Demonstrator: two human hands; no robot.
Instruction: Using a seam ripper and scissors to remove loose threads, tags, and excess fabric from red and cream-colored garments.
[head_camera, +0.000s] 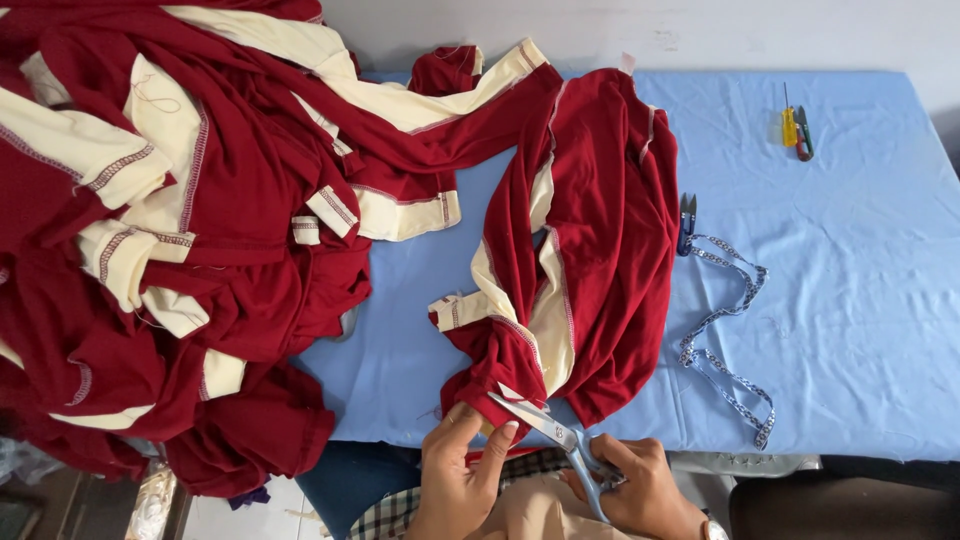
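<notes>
A dark red garment (590, 240) with cream panels lies on the blue-covered table (850, 300), its lower end hanging over the near edge. My left hand (455, 480) pinches that lower end between thumb and fingers. My right hand (640, 490) grips scissors (545, 425) with grey handles. The blades point up and left, and their tips touch the red cloth just above my left hand.
A big heap of red and cream garments (170, 230) fills the left side and hangs off the table. Small blue thread snips (686, 222) and a patterned ribbon (725, 330) lie right of the garment. A yellow and green tool (796, 130) sits far right.
</notes>
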